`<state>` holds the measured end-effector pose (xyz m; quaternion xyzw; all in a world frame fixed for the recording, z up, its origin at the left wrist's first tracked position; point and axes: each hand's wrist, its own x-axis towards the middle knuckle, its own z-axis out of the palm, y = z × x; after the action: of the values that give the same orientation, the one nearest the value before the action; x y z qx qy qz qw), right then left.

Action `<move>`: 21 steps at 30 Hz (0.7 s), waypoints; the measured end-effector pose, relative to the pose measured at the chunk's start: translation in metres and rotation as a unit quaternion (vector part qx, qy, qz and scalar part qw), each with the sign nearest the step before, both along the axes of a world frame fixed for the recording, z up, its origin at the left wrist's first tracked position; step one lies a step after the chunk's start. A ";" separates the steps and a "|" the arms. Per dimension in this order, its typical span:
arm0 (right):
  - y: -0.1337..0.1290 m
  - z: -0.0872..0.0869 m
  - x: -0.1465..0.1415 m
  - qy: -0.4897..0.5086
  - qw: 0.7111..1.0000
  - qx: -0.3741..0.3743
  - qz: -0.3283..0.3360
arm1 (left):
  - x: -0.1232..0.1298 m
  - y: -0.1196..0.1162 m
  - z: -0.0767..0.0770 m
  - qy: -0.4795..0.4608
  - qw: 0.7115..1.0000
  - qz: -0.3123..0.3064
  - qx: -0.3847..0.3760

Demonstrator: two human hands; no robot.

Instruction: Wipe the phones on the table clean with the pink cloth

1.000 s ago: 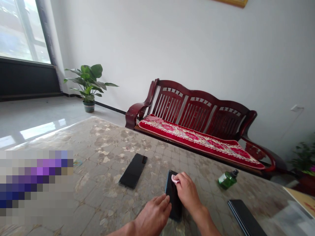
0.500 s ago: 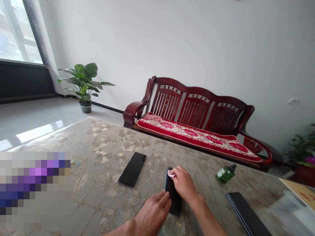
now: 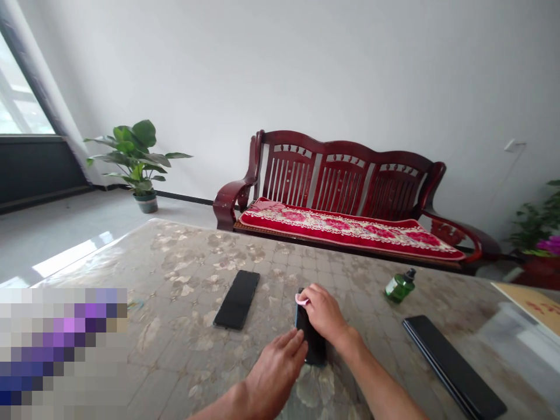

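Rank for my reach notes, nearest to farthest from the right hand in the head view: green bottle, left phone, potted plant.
From the right hand:
1. Left phone, flat on the table to its left.
2. Green bottle, on the table to its right, slightly farther.
3. Potted plant, on the floor, far left.

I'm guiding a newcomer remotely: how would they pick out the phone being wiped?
On the patterned table in front of the red bench, three dark slabs lie flat. The wiped phone is the middle one, between the free phone and the long dark device. Only it has hands on it: left hand steadying, right hand pressing a pink-white pad.
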<state>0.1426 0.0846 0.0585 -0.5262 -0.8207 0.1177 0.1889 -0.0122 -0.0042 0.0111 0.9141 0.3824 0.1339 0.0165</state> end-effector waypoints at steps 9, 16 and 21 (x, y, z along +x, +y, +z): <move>0.002 -0.005 0.006 -0.004 1.000 0.011 -0.009 | -0.004 0.000 0.002 0.002 1.000 -0.007 -0.009; -0.003 -0.006 0.003 0.006 0.999 0.020 -0.025 | -0.004 0.006 -0.004 -0.010 1.000 -0.010 0.021; -0.015 -0.003 0.005 -0.003 1.000 0.011 0.015 | -0.003 0.006 -0.008 -0.038 0.999 -0.002 0.033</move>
<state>0.1481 0.0696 0.0552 -0.5116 -0.8305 0.1101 0.1908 -0.0152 0.0023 0.0028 0.9093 0.3747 0.1808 0.0014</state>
